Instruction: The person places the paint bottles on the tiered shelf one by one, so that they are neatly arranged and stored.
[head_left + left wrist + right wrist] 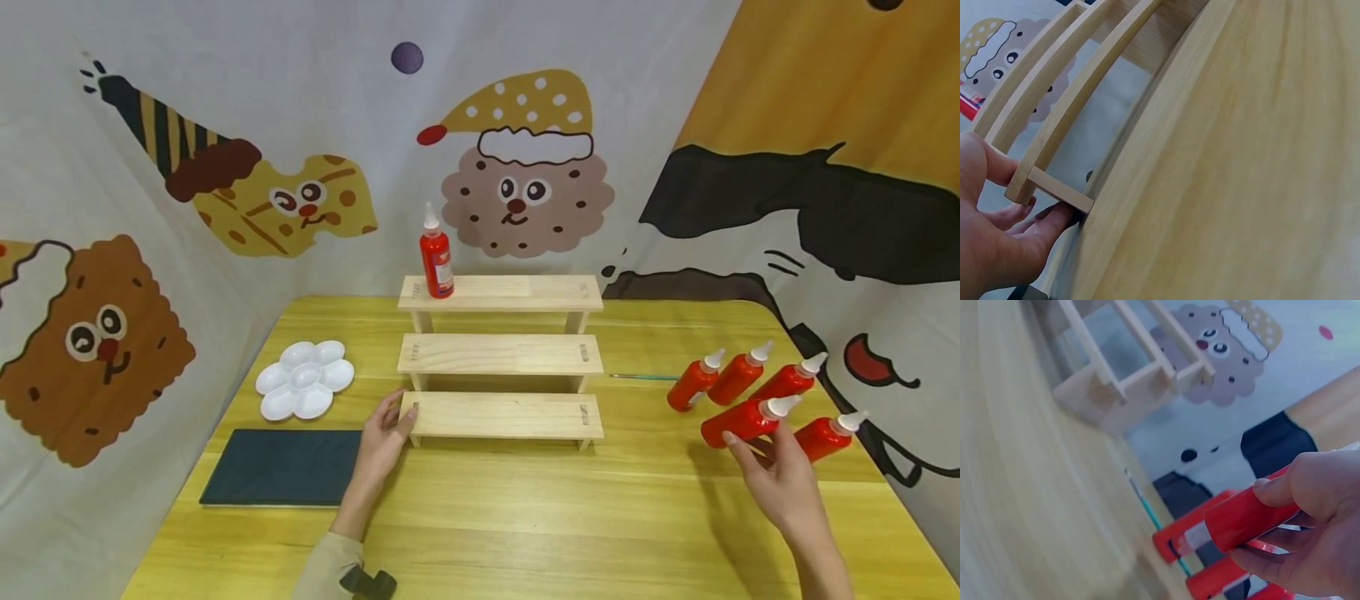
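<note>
My right hand (780, 479) holds a red squeeze bottle (738, 422) with a white pointed nozzle, tilted above the table on the right. In the right wrist view, thumb and fingers wrap the held bottle (1244, 515), its base facing the rack. Several matching red bottles (692, 385) stand around and behind it. My left hand (382, 442) grips the left end of the lowest tier of a three-step wooden rack (502, 415). The left wrist view has the thumb against the board end (1021, 184) and fingers beside its leg. Another red bottle (437, 265) stands upright at the top tier's left end.
A white flower-shaped paint palette (305, 378) lies left of the rack. Below it is a dark rectangular board (281, 468), close to my left forearm. A thin turquoise paintbrush (647, 377) lies between rack and bottles. A cartoon-printed cloth (337, 83) hangs behind the wooden table (525, 533).
</note>
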Tool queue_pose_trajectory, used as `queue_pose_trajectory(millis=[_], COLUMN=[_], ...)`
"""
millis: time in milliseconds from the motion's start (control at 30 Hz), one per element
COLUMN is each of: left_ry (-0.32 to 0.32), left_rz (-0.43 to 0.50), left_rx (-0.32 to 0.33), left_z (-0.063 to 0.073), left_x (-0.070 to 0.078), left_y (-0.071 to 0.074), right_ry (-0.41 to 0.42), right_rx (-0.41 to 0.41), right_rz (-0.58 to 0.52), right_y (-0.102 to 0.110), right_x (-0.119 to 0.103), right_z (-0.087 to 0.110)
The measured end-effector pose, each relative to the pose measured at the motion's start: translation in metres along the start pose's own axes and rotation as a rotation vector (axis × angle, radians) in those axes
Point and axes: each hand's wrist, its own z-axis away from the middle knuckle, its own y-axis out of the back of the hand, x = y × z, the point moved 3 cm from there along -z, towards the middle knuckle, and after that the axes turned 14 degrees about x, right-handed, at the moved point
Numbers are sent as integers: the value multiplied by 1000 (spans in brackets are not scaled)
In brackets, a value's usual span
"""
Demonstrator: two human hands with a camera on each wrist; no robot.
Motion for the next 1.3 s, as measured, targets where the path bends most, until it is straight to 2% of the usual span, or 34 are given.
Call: queue_pose_trajectory(millis=[133, 300, 333, 500, 567, 967, 1300], left_ry=[0, 4, 4, 9, 8, -4, 5], left_rz=[-5, -9, -7, -11, -14, -9, -17], left_rx=[-2, -1, 0, -2, -2, 2, 3], left_z=[0, -1, -3, -4, -2, 1, 0], left_x=[1, -1, -5, -6, -2, 2, 0], left_y=[0, 0, 0, -1, -1, 0, 0], right_ry=[21, 4, 4, 11, 19, 72, 119], right_rx=[12, 29, 36, 71, 76, 118, 69], right_rz=[-28, -34, -45, -105, -133, -243, -349], right_y=[1, 1, 0, -2, -4, -18, -39], right_x=[-16, -34, -37, -51, -57, -94, -117], right_z=[-2, -3, -3, -5, -5, -17, -30])
